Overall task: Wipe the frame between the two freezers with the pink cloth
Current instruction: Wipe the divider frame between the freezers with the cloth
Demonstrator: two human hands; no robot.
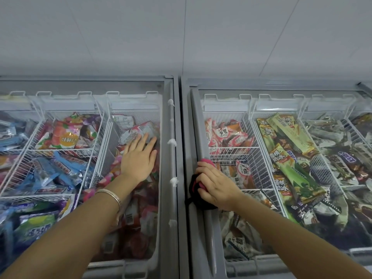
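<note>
Fingers (pixel 203 170) of the right hand (pixel 216 185) clench the pink cloth (pixel 207 162), pressing it on the grey frame (pixel 186 137) between the left freezer (pixel 167 198) and the right freezer (pixel 198 125). Left hand (pixel 138 160), a bracelet (pixel 110 195) on its wrist, lies flat and loose on the left freezer's glass lid over ice cream packets (pixel 66 137).

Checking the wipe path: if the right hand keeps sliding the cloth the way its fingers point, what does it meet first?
The right hand presses the pink cloth on the right freezer's grey frame. Fingers point up-left along it; the way looks free of obstacles to the back rim, though depth is unclear.
</note>
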